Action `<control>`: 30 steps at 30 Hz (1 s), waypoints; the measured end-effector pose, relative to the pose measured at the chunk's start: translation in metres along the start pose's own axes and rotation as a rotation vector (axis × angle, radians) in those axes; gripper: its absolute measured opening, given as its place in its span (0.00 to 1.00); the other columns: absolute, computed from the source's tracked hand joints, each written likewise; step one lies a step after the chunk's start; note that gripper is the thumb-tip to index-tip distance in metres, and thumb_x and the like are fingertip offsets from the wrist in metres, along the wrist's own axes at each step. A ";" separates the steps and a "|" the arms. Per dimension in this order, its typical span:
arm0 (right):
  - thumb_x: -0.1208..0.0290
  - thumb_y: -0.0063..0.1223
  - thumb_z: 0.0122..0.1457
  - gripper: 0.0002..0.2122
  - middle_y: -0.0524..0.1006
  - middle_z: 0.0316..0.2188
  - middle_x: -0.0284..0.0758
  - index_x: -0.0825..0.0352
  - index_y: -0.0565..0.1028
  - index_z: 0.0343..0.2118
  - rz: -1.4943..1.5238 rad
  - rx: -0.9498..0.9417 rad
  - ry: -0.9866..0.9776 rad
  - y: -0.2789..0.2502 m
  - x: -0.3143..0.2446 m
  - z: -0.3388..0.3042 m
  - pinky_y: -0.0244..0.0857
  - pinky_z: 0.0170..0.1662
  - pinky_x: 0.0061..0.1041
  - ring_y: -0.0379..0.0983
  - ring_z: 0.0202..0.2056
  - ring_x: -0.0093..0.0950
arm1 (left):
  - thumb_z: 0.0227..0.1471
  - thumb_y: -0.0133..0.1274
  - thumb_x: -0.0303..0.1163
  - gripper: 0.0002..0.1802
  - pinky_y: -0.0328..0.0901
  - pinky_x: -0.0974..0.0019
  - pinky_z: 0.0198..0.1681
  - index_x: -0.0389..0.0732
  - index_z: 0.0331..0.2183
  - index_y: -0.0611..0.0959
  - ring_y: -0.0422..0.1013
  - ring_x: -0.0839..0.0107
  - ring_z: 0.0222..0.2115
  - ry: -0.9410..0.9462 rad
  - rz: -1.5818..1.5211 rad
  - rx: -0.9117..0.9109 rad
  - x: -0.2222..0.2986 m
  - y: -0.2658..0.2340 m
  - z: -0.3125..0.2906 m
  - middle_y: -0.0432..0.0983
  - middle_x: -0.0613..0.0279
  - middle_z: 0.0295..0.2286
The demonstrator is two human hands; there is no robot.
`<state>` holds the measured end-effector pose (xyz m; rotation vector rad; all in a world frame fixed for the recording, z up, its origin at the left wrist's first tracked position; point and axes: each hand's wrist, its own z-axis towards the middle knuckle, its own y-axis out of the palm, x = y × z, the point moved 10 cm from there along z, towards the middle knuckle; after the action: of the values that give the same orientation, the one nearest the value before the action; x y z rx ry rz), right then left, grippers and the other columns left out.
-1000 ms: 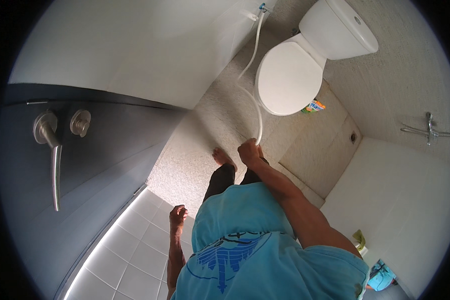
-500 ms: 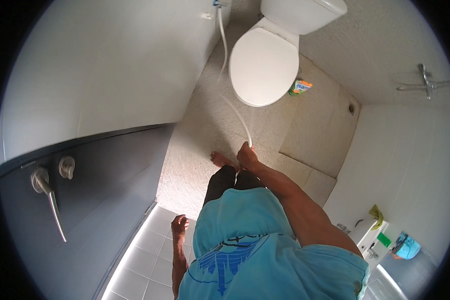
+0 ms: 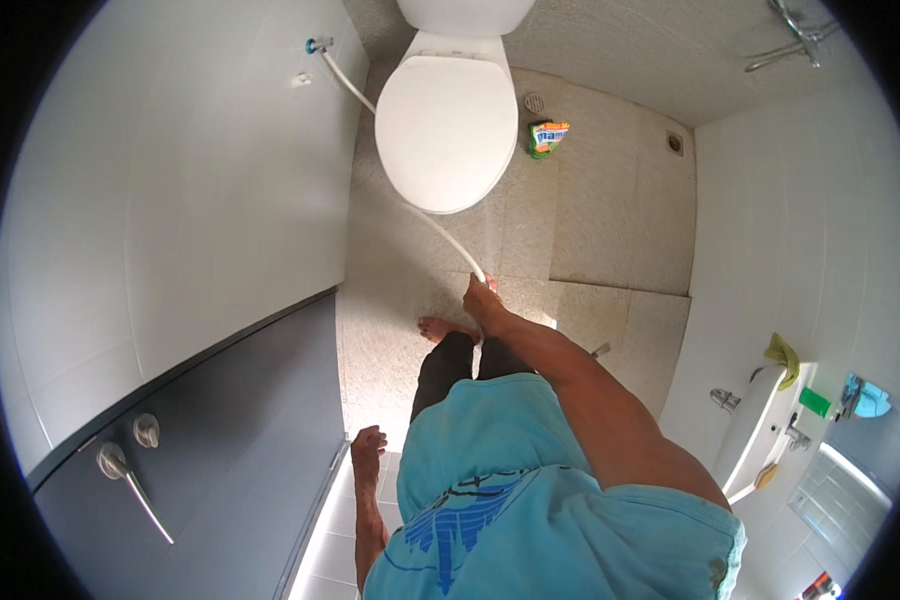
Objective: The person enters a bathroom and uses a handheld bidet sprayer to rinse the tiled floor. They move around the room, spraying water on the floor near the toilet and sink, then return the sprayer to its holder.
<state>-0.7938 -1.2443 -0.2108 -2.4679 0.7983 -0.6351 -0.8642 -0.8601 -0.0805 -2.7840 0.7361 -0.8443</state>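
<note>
My right hand (image 3: 482, 300) is closed around the end of a white hose (image 3: 448, 238), in front of the toilet. A small reddish patch shows beside its fingers; what it belongs to I cannot make out. From my grip the hose runs up to the toilet's front edge, passes out of sight behind the bowl, and comes out again towards a wall tap (image 3: 318, 45) with a blue part. My left hand (image 3: 368, 442) hangs low at my left side near the door, fingers loosely curled, with nothing visible in it. The toilet (image 3: 447, 130) has its white lid down.
A green and orange packet (image 3: 547, 139) lies on the floor right of the toilet, near a round drain (image 3: 535, 103). Along the left is a grey door (image 3: 220, 440) with a lever handle (image 3: 140, 497). A washbasin (image 3: 755, 435) projects from the right wall.
My view has turned and shifted, so the toilet now appears farther left and more upright. More of the washbasin shows. My right hand still grips the hose; my left still hangs at my side.
</note>
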 end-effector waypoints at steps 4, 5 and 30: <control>0.71 0.52 0.52 0.07 0.73 0.18 0.34 0.65 0.80 0.25 0.104 0.032 0.042 -0.009 0.012 -0.009 0.60 0.33 0.41 0.70 0.23 0.33 | 0.55 0.51 0.39 0.19 0.69 0.62 0.39 0.38 0.45 0.78 0.76 0.66 0.35 0.005 0.009 0.001 -0.003 -0.001 -0.003 0.78 0.56 0.35; 0.71 0.52 0.52 0.07 0.73 0.18 0.34 0.65 0.80 0.26 0.090 0.059 0.132 -0.003 0.013 -0.006 0.60 0.32 0.41 0.70 0.23 0.33 | 0.55 0.52 0.39 0.20 0.70 0.61 0.39 0.37 0.46 0.78 0.76 0.65 0.35 0.004 0.024 -0.008 -0.002 -0.001 -0.002 0.78 0.55 0.35; 0.75 0.55 0.49 0.02 0.72 0.17 0.36 0.65 0.77 0.26 -0.222 -0.036 0.042 0.064 0.017 0.002 0.60 0.26 0.40 0.70 0.18 0.33 | 0.57 0.52 0.38 0.17 0.70 0.63 0.36 0.37 0.45 0.78 0.76 0.68 0.32 -0.009 0.002 -0.004 -0.018 0.027 -0.015 0.79 0.57 0.33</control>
<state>-0.8068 -1.3000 -0.2431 -2.6059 0.5598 -0.7591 -0.8966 -0.8751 -0.0840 -2.7879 0.7399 -0.8309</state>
